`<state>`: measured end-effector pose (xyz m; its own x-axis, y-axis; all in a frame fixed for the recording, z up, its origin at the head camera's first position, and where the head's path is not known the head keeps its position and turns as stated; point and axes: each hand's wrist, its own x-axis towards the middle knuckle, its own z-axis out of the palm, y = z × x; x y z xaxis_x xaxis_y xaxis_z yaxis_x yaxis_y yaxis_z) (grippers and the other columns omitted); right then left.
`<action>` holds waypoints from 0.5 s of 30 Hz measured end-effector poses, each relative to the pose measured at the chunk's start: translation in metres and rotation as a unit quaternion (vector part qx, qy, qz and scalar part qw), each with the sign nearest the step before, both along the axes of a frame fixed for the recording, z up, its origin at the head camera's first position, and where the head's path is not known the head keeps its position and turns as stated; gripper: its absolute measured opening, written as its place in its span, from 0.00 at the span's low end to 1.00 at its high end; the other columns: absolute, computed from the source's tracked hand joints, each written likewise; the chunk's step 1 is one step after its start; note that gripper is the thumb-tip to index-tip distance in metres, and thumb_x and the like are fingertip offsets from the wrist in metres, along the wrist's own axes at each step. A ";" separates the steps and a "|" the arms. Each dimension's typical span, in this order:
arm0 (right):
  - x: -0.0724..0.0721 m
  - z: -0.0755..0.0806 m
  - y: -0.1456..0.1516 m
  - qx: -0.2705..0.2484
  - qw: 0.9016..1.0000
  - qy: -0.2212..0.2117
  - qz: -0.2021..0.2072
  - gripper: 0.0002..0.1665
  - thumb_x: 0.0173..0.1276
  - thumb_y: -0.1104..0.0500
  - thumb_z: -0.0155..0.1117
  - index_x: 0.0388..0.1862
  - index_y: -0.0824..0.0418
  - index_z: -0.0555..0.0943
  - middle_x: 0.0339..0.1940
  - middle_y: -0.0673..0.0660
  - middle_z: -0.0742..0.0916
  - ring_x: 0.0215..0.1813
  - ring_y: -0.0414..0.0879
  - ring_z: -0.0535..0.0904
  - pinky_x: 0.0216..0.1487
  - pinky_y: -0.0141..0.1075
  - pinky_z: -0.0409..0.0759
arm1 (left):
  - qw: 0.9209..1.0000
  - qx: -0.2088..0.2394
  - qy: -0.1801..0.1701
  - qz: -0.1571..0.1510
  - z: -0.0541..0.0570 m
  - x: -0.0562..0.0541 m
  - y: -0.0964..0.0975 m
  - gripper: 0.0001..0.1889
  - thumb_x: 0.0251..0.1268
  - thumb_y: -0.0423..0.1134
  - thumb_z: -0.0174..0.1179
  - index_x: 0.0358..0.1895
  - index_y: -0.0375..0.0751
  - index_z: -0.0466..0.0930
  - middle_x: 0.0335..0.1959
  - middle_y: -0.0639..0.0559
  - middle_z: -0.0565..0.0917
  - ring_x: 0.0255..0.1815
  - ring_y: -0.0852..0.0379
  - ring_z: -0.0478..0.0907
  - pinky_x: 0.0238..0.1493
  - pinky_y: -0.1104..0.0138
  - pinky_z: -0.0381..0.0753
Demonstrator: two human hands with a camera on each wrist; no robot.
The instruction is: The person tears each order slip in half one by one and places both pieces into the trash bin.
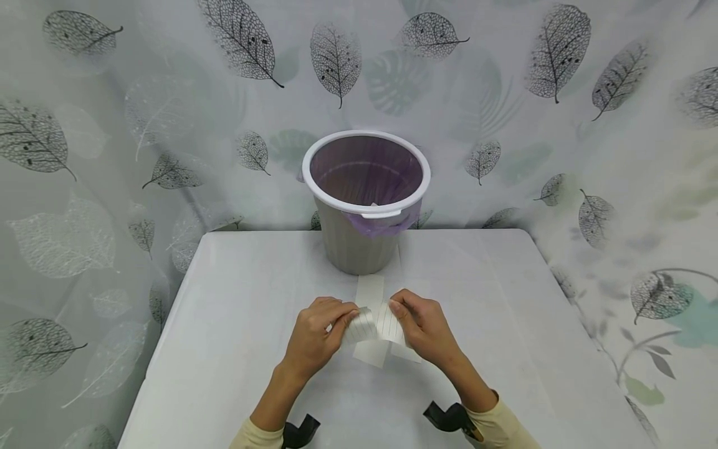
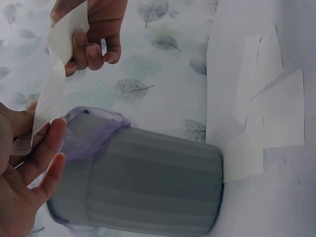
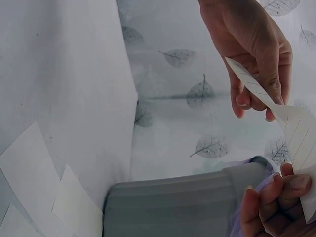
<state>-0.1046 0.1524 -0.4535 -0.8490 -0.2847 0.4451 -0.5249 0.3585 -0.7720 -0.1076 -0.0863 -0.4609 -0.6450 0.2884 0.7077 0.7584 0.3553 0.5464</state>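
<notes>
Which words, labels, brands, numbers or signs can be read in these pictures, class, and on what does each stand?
None can be read.
Thin white ruled paper strip, held by the left hand and right hand: plain lines; small squarish marks at one end, too small and blurred to read.
Round grey white-rimmed plastic bin: no lettering visible.
Flat white paper pieces: none visible.

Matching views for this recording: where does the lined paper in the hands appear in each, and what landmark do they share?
Head: the lined paper is below centre, between the left hand and right hand.
Left wrist: it is at upper left, slanting down from the top edge.
Right wrist: it is along the right side.
Shared landmark: the gray bin, appearing sideways in both wrist views.
</notes>
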 end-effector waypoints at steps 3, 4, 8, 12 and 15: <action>0.000 0.000 0.000 0.000 1.000 -0.001 0.000 0.09 0.78 0.68 0.61 0.39 0.57 0.84 0.31 0.48 0.86 0.24 0.40 0.78 0.22 0.36 0.79 | 1.000 0.001 0.002 -0.001 0.000 0.000 0.000 0.06 0.61 0.26 0.73 0.41 0.34 0.91 0.35 0.49 0.90 0.36 0.53 0.87 0.50 0.56 0.85; 0.000 0.000 0.000 0.000 1.000 -0.001 0.000 0.09 0.78 0.68 0.61 0.39 0.57 0.84 0.31 0.48 0.86 0.24 0.40 0.78 0.22 0.36 0.79 | 1.000 0.001 0.002 -0.001 0.000 0.000 0.000 0.06 0.61 0.26 0.73 0.41 0.34 0.91 0.35 0.49 0.90 0.36 0.53 0.87 0.50 0.56 0.85; 0.001 0.001 0.000 -0.001 1.000 0.002 -0.002 0.09 0.78 0.68 0.61 0.39 0.57 0.84 0.30 0.47 0.86 0.24 0.40 0.77 0.22 0.36 0.78 | 1.000 0.006 0.008 -0.002 -0.001 0.000 -0.001 0.06 0.61 0.25 0.72 0.41 0.34 0.91 0.36 0.49 0.90 0.36 0.53 0.87 0.48 0.55 0.85; 0.001 0.002 0.001 0.000 1.000 0.003 -0.009 0.09 0.78 0.68 0.60 0.39 0.56 0.84 0.29 0.47 0.86 0.24 0.39 0.76 0.22 0.36 0.78 | 1.000 0.010 0.005 0.001 0.000 0.001 -0.001 0.06 0.61 0.25 0.73 0.41 0.34 0.90 0.36 0.49 0.91 0.36 0.53 0.87 0.48 0.56 0.85; 0.002 0.002 0.002 -0.001 1.000 0.001 -0.011 0.09 0.79 0.67 0.60 0.38 0.56 0.83 0.29 0.47 0.85 0.24 0.39 0.76 0.22 0.36 0.77 | 1.000 0.009 -0.002 0.003 0.001 0.002 -0.002 0.06 0.61 0.26 0.73 0.41 0.34 0.90 0.36 0.49 0.91 0.37 0.53 0.87 0.49 0.56 0.85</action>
<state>-0.1029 0.1541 -0.4510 -0.8540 -0.2641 0.4482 -0.5188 0.3686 -0.7713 -0.1053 -0.0884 -0.4600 -0.6495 0.2707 0.7106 0.7540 0.3503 0.5557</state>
